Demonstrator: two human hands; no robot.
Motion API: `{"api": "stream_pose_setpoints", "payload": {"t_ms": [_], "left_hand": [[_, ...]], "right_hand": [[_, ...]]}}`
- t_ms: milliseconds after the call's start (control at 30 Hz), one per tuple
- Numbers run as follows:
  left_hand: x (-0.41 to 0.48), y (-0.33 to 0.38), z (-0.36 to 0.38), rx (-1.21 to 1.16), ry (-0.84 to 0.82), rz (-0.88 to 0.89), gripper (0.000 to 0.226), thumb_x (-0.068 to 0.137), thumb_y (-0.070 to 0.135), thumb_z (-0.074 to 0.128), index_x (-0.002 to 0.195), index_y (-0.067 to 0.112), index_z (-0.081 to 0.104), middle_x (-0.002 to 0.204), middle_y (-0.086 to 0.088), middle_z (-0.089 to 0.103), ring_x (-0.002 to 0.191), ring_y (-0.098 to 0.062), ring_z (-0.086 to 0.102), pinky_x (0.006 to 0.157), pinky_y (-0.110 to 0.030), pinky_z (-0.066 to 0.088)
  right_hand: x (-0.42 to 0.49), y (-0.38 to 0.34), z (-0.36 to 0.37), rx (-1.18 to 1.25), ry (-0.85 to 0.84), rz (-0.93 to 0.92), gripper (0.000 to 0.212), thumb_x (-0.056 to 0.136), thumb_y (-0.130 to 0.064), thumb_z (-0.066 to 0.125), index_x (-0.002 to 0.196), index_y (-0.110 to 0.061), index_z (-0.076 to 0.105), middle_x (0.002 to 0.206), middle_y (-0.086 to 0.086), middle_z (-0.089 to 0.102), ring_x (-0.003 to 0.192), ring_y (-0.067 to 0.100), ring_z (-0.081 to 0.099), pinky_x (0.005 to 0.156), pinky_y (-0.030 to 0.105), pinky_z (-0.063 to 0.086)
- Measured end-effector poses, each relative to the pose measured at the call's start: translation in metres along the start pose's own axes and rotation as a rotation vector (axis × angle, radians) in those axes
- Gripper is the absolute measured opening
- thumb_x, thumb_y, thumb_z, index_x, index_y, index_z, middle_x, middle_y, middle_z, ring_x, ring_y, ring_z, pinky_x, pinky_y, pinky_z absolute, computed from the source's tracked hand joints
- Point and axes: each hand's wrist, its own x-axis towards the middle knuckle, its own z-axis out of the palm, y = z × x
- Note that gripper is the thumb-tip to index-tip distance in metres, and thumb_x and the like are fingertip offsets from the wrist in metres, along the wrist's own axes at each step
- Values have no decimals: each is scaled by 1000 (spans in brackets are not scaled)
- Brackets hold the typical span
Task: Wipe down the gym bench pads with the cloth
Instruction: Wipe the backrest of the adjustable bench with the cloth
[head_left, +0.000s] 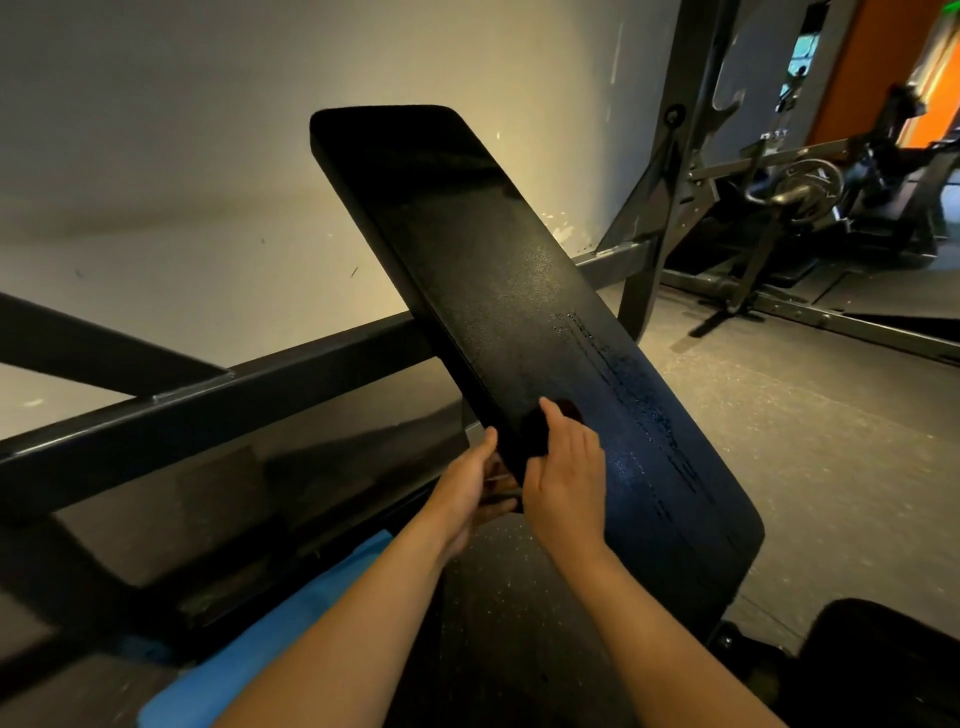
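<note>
A long black bench back pad (498, 270) slopes up and away from me, with wet streaks along its right side. My right hand (566, 478) holds a dark cloth (540, 428) against the pad's lower left part, thumb over the top of the cloth. My left hand (465, 491) grips the pad's left edge just beside it, thumb on the edge and fingers tucked behind. The cloth is mostly hidden by my right hand and hard to tell from the black pad. A second black pad (883, 665) shows at the bottom right.
A black steel frame beam (218, 410) crosses behind the pad along a pale wall. A blue mat (270, 623) lies at the lower left. A rack upright (675, 171) and a machine with weight plates (810, 187) stand at the right, over grey speckled floor.
</note>
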Motion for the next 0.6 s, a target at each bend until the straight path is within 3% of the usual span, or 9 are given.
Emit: {"api": "stream_pose_setpoints", "payload": {"t_ms": [100,233,400,500,600], "left_hand": [[-2,0,-2,-68,6,1,49,104,56,33,127,26,64,118,-3,73,111,-21,68,88,-36,54],[-4,1,6,-176,25,-10,45,106,51,33,124,25,65,111,-4,76,103,-20,72,79,-36,58],[-3,-6,28,-200,43,31,48,104,50,39,128,17,65,114,-7,75,108,-19,70,94,-35,53],[4,-13,36,-184,99,8,61,96,66,41,133,22,61,116,-7,74,107,-23,71,87,-41,57],[8,-17,37,-155,117,5,62,96,69,40,134,23,57,115,-7,73,104,-23,71,77,-39,58]], "right_hand": [[30,-20,7,-26,-91,-97,73,89,-8,50,155,-23,21,134,-1,49,131,16,37,115,36,30],[33,-27,14,-124,-159,-219,71,91,-10,46,155,-25,21,146,1,42,141,23,31,118,42,27],[-9,2,7,-290,-158,-209,64,90,-20,39,153,-25,25,146,3,40,135,28,35,112,44,34],[-33,19,-3,-293,-147,-155,61,86,-25,34,147,-25,32,139,4,44,128,29,39,107,45,39],[-49,28,-10,-238,-117,-85,56,87,-26,38,143,-24,39,134,3,45,123,28,41,101,47,42]]}}
